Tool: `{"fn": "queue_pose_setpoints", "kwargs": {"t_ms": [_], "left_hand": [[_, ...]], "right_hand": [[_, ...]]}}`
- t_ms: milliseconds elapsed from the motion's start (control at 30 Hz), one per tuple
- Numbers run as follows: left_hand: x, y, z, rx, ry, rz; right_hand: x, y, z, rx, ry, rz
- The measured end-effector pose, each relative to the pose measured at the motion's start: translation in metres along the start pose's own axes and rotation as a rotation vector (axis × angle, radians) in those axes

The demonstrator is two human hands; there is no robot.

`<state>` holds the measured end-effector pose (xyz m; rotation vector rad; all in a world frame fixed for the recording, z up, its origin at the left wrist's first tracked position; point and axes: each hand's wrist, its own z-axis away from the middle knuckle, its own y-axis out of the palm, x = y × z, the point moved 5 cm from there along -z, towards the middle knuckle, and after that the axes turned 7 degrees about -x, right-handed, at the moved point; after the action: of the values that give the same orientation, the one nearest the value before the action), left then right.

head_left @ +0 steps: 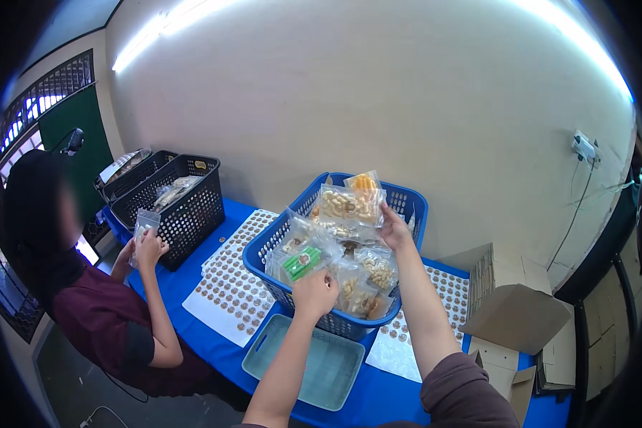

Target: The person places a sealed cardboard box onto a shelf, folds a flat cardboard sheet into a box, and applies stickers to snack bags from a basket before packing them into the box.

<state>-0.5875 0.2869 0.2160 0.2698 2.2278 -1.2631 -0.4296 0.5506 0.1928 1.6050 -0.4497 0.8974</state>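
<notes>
One shallow grey-green plastic tray (329,372) lies before a blue plastic basket (346,327).
The left hand (314,295) curls at a bright green packet (299,262); I cannot tell if it pinches. The right hand (396,230) pinches a clear bag of pale pieces (344,205), deeper in; a weak hold could perhaps drop it. The basket's rim would block sideways moves; farther stands a black perforated basket (197,216).

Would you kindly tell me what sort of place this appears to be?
Probably a small packing room: a blue basket heaped with filled clear packets, sheets of round sticker-like labels beside it, and cardboard boxes at the right.
</notes>
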Motion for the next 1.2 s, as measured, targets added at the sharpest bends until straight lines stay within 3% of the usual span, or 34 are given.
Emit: {"fn": "queue_pose_setpoints", "kwargs": {"t_ms": [67,133,167,233,267,433,533,633,667,767,833,933,1000,1067,1200], "left_hand": [[0.004,0.002,0.001,0.004,-0.028,-0.025],[0.009,0.005,0.001,-0.117,-0.002,0.014],[0.012,0.009,0.002,-0.116,-0.003,0.015],[0.010,-0.001,0.004,-0.322,0.062,0.054],[0.011,-0.002,0.004,-0.318,0.062,0.055],[0.005,-0.005,0.006,-0.333,0.065,0.091],[0.013,0.008,0.002,-0.329,0.069,0.063],[0.014,0.007,0.004,-0.363,0.068,0.063],[0.011,0.002,0.005,-0.405,0.075,0.060],[0.008,0.000,0.005,-0.346,0.042,-0.024],[0.005,-0.001,0.004,-0.326,0.051,-0.022],[0.006,0.002,0.003,-0.309,0.068,-0.009],[0.008,0.002,0.002,-0.317,0.079,-0.003],[0.007,0.002,0.003,-0.293,0.067,0.010],[0.001,-0.003,0.005,-0.404,0.137,0.052]], "right_hand": [[0.002,0.002,0.007,0.026,0.011,-0.011],[0.005,0.022,0.020,0.332,0.054,0.201],[0.001,0.020,0.026,0.270,0.105,0.353],[-0.006,0.024,0.033,0.319,0.204,0.530],[-0.013,0.023,0.038,0.366,0.306,0.705],[-0.023,0.020,0.038,0.478,0.373,0.968],[-0.031,0.026,0.034,0.482,0.333,0.959],[-0.030,0.041,0.033,0.261,0.014,1.058],[-0.036,0.048,0.034,0.264,0.016,1.055],[-0.073,0.055,0.036,0.410,0.086,1.094],[-0.099,0.056,0.046,0.566,-0.166,1.455],[-0.124,0.055,0.041,0.645,-0.056,1.366],[-0.127,0.057,0.041,0.557,-0.087,1.327],[-0.126,0.058,0.043,0.487,0.148,1.223],[-0.120,0.065,0.050,0.436,0.278,1.221]]}}
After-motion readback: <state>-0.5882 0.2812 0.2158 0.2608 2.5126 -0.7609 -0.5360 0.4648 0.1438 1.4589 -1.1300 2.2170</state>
